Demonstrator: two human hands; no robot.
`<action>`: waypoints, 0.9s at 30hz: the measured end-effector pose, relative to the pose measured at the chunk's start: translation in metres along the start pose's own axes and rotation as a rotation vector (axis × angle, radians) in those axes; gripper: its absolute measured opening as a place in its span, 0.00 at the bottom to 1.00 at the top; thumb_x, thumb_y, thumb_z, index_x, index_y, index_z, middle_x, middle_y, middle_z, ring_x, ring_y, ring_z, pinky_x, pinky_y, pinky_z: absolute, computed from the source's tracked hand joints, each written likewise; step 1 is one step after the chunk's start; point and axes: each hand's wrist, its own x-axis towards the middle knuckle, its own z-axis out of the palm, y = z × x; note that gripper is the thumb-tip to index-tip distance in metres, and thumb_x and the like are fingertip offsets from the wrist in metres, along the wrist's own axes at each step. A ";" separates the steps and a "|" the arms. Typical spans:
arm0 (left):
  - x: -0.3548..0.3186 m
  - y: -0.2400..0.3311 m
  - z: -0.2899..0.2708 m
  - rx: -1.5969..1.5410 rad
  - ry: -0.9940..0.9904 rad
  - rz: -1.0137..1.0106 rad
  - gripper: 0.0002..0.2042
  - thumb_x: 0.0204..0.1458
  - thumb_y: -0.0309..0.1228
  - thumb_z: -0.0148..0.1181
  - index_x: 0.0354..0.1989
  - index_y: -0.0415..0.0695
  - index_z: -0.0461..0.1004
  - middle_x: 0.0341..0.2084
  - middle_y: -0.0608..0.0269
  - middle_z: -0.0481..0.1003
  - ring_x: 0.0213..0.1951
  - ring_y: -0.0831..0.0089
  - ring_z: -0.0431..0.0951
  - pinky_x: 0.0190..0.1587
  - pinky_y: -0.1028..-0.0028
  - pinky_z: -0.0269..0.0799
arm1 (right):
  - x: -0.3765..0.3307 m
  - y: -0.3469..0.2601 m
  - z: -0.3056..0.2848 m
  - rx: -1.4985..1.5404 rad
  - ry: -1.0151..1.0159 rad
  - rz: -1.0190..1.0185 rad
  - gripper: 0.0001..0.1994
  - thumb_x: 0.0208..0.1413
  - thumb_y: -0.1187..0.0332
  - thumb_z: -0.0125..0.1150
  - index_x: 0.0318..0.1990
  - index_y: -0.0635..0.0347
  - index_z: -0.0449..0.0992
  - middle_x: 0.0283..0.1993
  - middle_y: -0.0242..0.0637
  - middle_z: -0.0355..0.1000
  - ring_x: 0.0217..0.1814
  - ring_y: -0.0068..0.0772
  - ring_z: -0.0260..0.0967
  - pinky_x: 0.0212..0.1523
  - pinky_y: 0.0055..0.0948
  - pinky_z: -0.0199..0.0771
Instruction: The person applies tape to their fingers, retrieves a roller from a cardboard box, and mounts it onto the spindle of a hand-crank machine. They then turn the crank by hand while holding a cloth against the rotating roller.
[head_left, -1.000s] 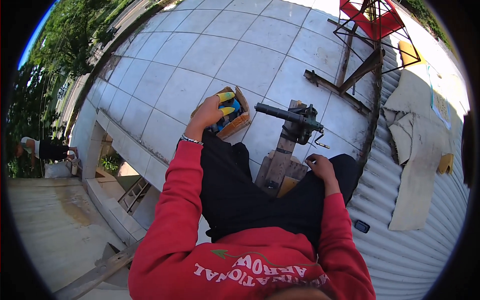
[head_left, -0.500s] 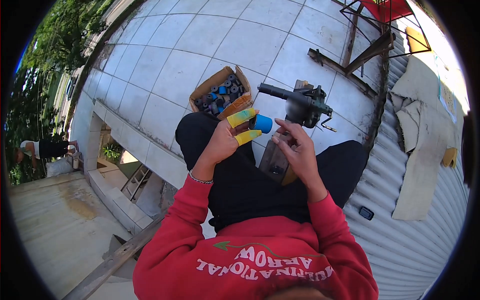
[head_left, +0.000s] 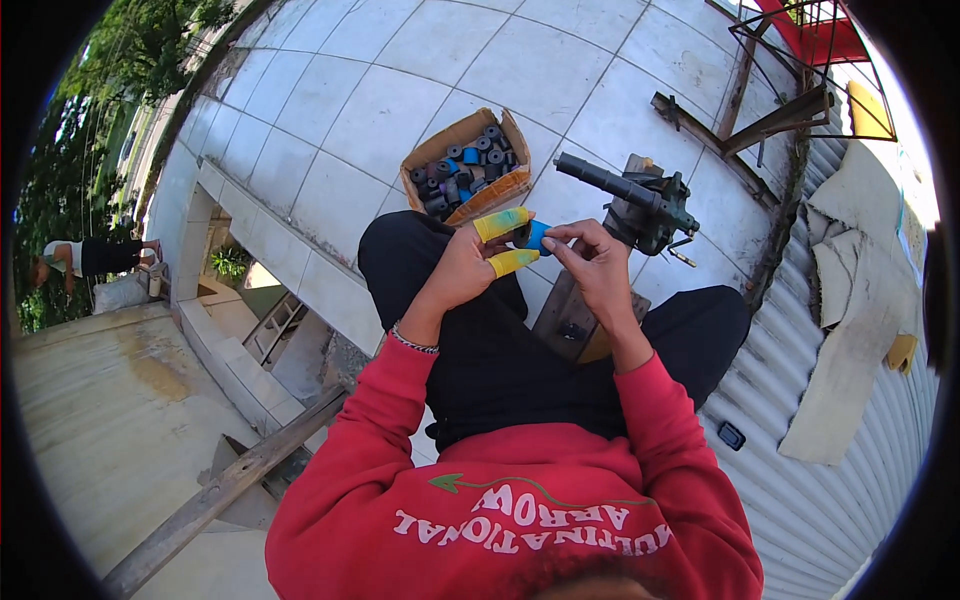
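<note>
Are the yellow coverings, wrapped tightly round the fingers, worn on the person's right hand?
No, the yellow coverings are on the left hand, while the right hand's visible fingers are bare.

On my camera, the box [head_left: 492,199] of rolls [head_left: 465,170] sat on tiles [head_left: 400,98], left of the machine [head_left: 650,208]. Nearer, one roll [head_left: 536,236] was between my left hand [head_left: 462,265] and right hand [head_left: 594,263].

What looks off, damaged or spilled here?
Mainly the beige sheet at right: it lies creased and ragged-edged over the corrugated surface. The cardboard box also looks worn along its rim. I see no spill near the blue cylinder between the left hand and right hand.
</note>
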 end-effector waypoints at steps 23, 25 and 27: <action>0.025 -0.025 0.001 0.011 0.132 -0.092 0.28 0.57 0.17 0.69 0.68 0.37 0.71 0.58 0.60 0.78 0.56 0.75 0.79 0.58 0.74 0.77 | 0.026 0.046 0.024 0.160 0.106 0.142 0.10 0.61 0.70 0.72 0.46 0.66 0.84 0.43 0.33 0.77 0.34 0.16 0.72 0.34 0.20 0.74; 0.025 -0.028 0.002 0.019 0.135 -0.091 0.28 0.56 0.17 0.69 0.68 0.36 0.71 0.57 0.60 0.78 0.56 0.75 0.79 0.58 0.74 0.77 | 0.026 0.050 0.023 0.107 0.129 0.137 0.09 0.61 0.70 0.72 0.44 0.66 0.84 0.42 0.34 0.77 0.36 0.19 0.72 0.36 0.22 0.75; 0.025 -0.030 0.002 0.010 0.135 -0.091 0.29 0.56 0.18 0.70 0.68 0.36 0.71 0.57 0.60 0.78 0.56 0.74 0.79 0.58 0.74 0.76 | 0.026 0.054 0.025 0.063 0.130 0.092 0.09 0.61 0.70 0.72 0.44 0.65 0.84 0.42 0.34 0.77 0.37 0.20 0.73 0.37 0.24 0.75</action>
